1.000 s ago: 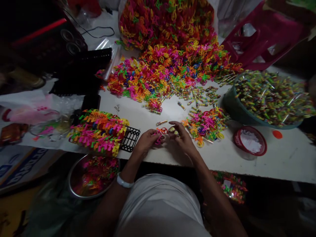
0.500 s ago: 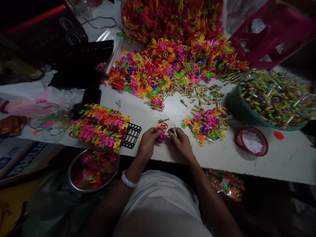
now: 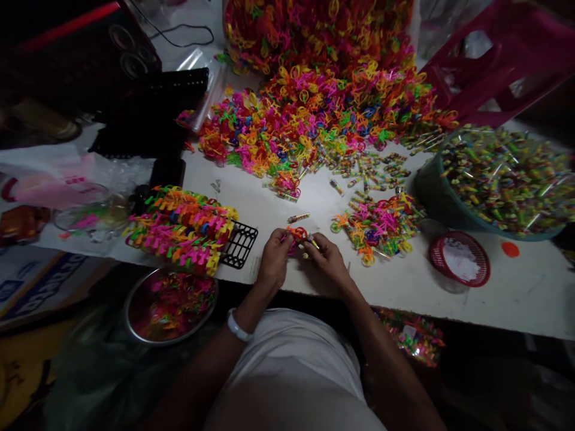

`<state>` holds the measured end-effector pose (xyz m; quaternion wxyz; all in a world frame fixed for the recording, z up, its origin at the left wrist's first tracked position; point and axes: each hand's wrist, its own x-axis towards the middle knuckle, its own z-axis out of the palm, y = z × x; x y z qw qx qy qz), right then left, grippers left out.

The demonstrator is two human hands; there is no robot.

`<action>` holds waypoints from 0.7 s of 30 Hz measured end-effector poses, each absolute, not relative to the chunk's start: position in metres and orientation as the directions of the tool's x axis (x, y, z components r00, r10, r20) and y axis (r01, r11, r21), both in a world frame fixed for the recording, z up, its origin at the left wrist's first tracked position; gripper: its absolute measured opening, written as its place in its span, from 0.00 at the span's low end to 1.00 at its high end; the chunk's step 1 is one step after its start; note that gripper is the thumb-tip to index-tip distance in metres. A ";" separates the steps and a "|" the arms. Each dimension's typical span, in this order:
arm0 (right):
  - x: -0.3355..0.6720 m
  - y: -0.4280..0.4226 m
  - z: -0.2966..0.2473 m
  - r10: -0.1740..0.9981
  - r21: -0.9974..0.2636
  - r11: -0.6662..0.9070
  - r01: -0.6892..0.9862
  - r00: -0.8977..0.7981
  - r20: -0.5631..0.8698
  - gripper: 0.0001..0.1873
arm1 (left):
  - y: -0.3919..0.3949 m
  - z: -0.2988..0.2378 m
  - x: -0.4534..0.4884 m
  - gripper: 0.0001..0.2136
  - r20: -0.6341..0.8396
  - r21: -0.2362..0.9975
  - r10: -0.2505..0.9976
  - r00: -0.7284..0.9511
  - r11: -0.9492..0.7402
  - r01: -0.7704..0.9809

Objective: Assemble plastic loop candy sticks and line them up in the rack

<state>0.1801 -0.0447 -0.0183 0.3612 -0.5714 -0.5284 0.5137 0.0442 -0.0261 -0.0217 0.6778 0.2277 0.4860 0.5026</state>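
Note:
My left hand (image 3: 275,257) and my right hand (image 3: 329,258) meet at the near edge of the white table (image 3: 494,299). The left pinches a small pink and orange plastic ring piece (image 3: 296,235). The right pinches a thin wrapped candy stick (image 3: 313,241) against that piece. A loose candy stick (image 3: 298,217) lies just beyond my fingers. A small heap of coloured pieces and sticks (image 3: 375,224) sits to the right of my hands.
A big pile of coloured plastic rings (image 3: 314,114) covers the far table. A teal basin of wrapped candy sticks (image 3: 498,179) and a small red basket (image 3: 459,258) stand right. Finished pieces line a black rack (image 3: 184,230) left, above a metal bowl (image 3: 168,305).
Both hands have drawn slightly closer to me and together; the right hand now presses the stick into the ring piece the left holds.

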 end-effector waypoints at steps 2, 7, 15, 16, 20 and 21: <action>0.178 -0.045 -0.020 0.978 -0.961 -0.165 0.221 -0.092 -0.189 0.15 | -0.026 -0.021 0.046 0.11 -0.420 0.808 0.908 -0.008 0.370 -0.459; 0.177 -0.048 -0.020 0.975 -0.972 -0.153 0.181 -0.132 -0.178 0.14 | -0.030 -0.020 0.047 0.09 -0.428 0.824 0.904 -0.006 0.388 -0.414; 0.185 -0.061 -0.016 0.973 -0.965 -0.170 0.199 -0.123 -0.196 0.15 | -0.038 -0.017 0.054 0.07 -0.380 0.890 0.925 0.011 0.368 -0.270; 0.184 -0.063 -0.016 0.976 -0.959 -0.155 0.238 -0.113 -0.186 0.14 | -0.038 -0.016 0.056 0.07 -0.383 0.889 0.924 0.012 0.372 -0.266; 0.188 -0.067 -0.014 0.979 -0.905 -0.119 0.408 -0.104 -0.175 0.13 | -0.031 -0.009 0.056 0.06 -0.365 0.911 0.928 0.069 0.371 -0.179; 0.193 -0.066 -0.013 0.979 -0.899 -0.125 0.420 -0.096 -0.181 0.14 | -0.026 -0.006 0.055 0.06 -0.327 0.933 0.938 0.115 0.340 -0.119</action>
